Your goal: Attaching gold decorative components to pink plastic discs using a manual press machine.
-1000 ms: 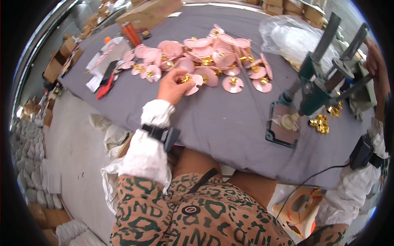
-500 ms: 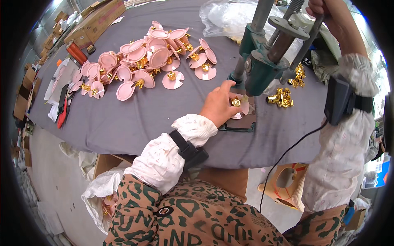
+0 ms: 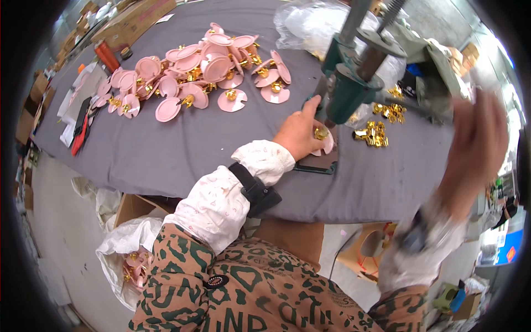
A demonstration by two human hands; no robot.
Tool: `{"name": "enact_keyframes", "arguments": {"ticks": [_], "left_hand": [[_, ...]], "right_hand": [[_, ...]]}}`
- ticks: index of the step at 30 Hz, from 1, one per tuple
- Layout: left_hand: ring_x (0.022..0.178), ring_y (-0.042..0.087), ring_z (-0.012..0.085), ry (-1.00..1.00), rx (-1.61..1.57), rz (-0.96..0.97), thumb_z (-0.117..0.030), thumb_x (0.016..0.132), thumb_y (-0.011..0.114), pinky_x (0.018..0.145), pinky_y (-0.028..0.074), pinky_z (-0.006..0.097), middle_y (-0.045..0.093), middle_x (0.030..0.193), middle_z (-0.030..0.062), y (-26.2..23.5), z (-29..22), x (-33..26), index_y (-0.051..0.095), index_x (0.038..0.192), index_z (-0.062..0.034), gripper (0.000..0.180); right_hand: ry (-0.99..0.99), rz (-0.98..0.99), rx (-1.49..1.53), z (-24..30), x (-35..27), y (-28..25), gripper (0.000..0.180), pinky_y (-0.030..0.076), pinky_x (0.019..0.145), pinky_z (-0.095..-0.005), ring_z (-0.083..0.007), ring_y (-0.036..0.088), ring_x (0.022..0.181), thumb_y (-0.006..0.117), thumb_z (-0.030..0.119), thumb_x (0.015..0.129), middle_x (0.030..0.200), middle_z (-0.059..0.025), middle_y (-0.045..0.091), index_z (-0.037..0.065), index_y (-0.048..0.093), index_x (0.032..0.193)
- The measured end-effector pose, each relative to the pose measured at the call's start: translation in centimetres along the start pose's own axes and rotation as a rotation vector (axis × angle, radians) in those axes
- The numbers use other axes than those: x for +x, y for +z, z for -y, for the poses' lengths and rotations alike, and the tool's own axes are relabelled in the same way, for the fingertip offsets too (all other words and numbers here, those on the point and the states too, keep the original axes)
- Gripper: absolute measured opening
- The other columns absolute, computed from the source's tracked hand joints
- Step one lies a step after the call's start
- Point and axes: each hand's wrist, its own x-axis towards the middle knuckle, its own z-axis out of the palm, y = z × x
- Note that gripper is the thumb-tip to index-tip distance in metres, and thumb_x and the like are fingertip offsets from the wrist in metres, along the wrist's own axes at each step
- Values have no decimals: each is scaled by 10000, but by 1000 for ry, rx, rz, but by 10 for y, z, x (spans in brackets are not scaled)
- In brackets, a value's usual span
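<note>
My left hand (image 3: 301,131) is closed at the foot of a green hand press (image 3: 354,91), thumb and fingers pinching a pink disc (image 3: 327,144) with a gold fitting (image 3: 321,133) on top. The disc lies on the press base (image 3: 315,165), right beneath the ram, and my fingers partly cover it. Out to the right, my right hand (image 3: 478,144) is smeared by motion. It is at the outer end of the press lever (image 3: 412,105), which now points sideways and is blurred too.
A heap of pink discs with gold fittings (image 3: 188,72) covers the back left. Gold pieces (image 3: 373,134) lie right of the press, with clear plastic (image 3: 304,25) behind. Scissors (image 3: 81,135) rest at the left. Below the table, a white sack (image 3: 119,243) holds more discs.
My right hand has swung down and outward from the top right, and the lever has turned from upright to sideways. The ram sits slightly lower. My left hand stays on the disc.
</note>
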Motion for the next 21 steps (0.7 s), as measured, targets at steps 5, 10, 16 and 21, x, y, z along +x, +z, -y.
{"name": "enact_keyframes", "arguments": {"ticks": [5,10,16,21], "left_hand": [[939,588,361,68,-48,5,-102,643,765,834,476,423,670,928,154,17,-1,6,302,1371,-6,869],[929,591,333,-21,-5,-1,-104,672,745,838,471,387,656,945,141,10,9,1,350,1356,-22,795],[930,580,328,58,-68,-57,-108,689,717,828,463,395,654,935,136,11,10,-2,368,1325,-26,731],[954,569,314,101,97,-38,-178,685,744,849,453,402,641,923,115,-45,37,-30,528,1208,-46,580]], "right_hand": [[-435,392,-97,-45,-152,-27,91,442,823,-451,-166,466,630,575,-43,830,644,-47,486,3,535,762],[-298,333,-105,-19,-82,-35,63,486,681,-346,-163,507,600,567,-2,809,652,-23,536,44,587,771],[252,536,45,4,120,28,245,343,579,-228,-42,317,500,576,272,922,554,71,292,49,627,1010],[373,465,122,-40,152,45,356,303,556,-208,-30,254,493,491,290,948,586,91,243,28,613,1156]]}}
